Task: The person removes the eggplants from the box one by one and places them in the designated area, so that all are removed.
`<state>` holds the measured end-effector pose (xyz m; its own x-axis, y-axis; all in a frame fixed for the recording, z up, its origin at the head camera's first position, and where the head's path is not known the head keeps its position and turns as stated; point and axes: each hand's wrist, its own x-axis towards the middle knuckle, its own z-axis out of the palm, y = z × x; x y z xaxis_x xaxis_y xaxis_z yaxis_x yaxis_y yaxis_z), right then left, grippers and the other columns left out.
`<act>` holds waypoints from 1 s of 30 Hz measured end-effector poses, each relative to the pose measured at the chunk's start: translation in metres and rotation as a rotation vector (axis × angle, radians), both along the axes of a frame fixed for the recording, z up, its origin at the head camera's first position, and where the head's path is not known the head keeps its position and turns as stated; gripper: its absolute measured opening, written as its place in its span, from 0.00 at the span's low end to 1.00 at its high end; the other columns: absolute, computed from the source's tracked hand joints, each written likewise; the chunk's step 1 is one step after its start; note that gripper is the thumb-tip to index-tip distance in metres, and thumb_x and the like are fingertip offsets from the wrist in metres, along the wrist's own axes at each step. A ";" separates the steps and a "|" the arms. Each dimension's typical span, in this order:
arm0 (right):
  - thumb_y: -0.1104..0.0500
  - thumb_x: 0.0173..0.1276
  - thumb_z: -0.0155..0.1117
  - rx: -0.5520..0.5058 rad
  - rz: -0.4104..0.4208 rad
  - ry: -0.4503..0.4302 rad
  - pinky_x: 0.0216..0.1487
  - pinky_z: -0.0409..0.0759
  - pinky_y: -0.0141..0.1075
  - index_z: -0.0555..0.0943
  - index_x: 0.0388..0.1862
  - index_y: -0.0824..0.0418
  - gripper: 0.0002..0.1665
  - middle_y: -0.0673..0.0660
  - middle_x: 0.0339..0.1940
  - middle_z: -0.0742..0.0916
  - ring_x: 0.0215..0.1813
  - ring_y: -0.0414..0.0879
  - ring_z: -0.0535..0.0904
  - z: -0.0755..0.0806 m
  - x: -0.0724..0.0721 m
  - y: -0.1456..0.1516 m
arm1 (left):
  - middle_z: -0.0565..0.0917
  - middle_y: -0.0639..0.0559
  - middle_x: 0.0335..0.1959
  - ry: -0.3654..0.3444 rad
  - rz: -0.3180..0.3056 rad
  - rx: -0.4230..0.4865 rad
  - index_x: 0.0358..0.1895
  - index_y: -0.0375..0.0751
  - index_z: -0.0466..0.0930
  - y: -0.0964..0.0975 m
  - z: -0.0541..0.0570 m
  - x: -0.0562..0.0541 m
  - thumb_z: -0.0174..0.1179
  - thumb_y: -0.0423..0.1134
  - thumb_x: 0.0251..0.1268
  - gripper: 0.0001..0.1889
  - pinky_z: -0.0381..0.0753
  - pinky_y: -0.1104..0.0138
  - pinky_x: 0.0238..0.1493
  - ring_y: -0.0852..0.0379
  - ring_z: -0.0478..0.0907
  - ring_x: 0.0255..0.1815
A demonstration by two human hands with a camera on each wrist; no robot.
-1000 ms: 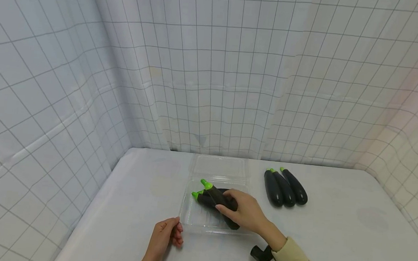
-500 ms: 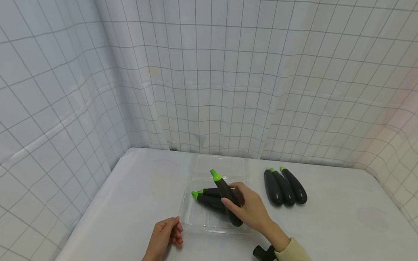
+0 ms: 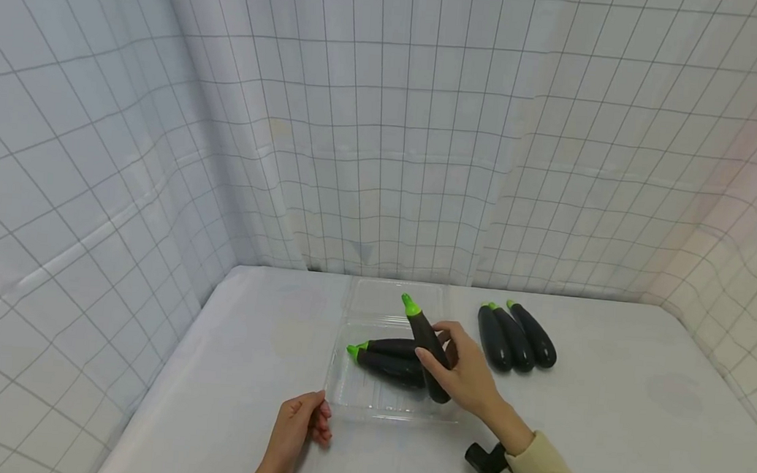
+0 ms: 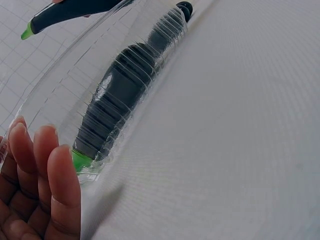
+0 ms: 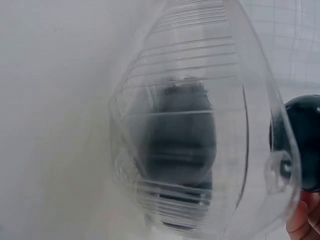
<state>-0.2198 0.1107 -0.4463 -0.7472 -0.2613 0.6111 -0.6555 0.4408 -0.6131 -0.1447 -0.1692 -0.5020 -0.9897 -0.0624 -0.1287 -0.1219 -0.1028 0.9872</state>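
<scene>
In the head view my right hand [image 3: 464, 371] holds a dark eggplant [image 3: 429, 346] with a bright green stem, tilted with the stem up and away. It is above the right part of a clear plastic clamshell container [image 3: 357, 400], whose lid is folded open at the back. Two more eggplants [image 3: 389, 368] lie side by side inside, stems to the left. My left hand [image 3: 301, 425] pinches the container's near-left corner. The left wrist view shows its fingers [image 4: 64, 185] against the clear wall, with an eggplant [image 4: 117, 95] behind it.
Several things stay on the white table [image 3: 246, 344]: three eggplants [image 3: 518, 338] lie close together right of the container. A black wrist-camera mount [image 3: 486, 460] sits under my right wrist. White grid-patterned curtains [image 3: 410, 158] enclose the back and sides.
My right hand has raised the eggplant off the two others and moved it to the right, turning it more upright. My left hand has stayed at the container's corner.
</scene>
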 end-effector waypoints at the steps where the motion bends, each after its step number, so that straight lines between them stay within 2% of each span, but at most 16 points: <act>1: 0.54 0.60 0.69 -0.007 -0.004 0.006 0.16 0.67 0.29 0.73 0.53 0.56 0.24 0.44 0.31 0.77 0.20 0.34 0.66 0.000 0.000 0.001 | 0.73 0.49 0.14 -0.003 0.000 0.001 0.23 0.33 0.74 0.000 0.000 0.000 0.48 0.38 0.71 0.18 0.78 0.68 0.17 0.58 0.74 0.13; 6: 0.56 0.60 0.69 -0.021 -0.041 0.048 0.16 0.65 0.29 0.73 0.52 0.57 0.23 0.46 0.29 0.77 0.19 0.34 0.64 -0.002 -0.001 0.008 | 0.74 0.48 0.15 -0.013 -0.003 -0.003 0.23 0.33 0.74 -0.001 0.001 0.001 0.50 0.40 0.71 0.18 0.79 0.67 0.18 0.58 0.74 0.13; 18: 0.58 0.58 0.70 -0.074 -0.121 0.048 0.17 0.65 0.31 0.73 0.50 0.58 0.23 0.46 0.29 0.77 0.20 0.36 0.64 -0.005 0.001 0.024 | 0.74 0.49 0.15 -0.017 -0.001 0.001 0.23 0.33 0.74 -0.001 0.001 0.001 0.50 0.40 0.71 0.18 0.79 0.67 0.18 0.58 0.74 0.13; 30: 0.61 0.57 0.71 -0.041 -0.205 0.055 0.21 0.66 0.29 0.72 0.50 0.62 0.24 0.48 0.27 0.75 0.23 0.39 0.66 -0.006 0.008 0.042 | 0.74 0.49 0.15 -0.012 -0.001 0.007 0.24 0.33 0.74 0.000 0.002 0.001 0.50 0.40 0.71 0.18 0.79 0.67 0.18 0.58 0.75 0.13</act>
<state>-0.2122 0.1532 -0.4521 -0.7473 -0.0808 0.6596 -0.5876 0.5438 -0.5992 -0.1432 -0.1695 -0.5002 -0.9881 -0.0603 -0.1412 -0.1341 -0.1095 0.9849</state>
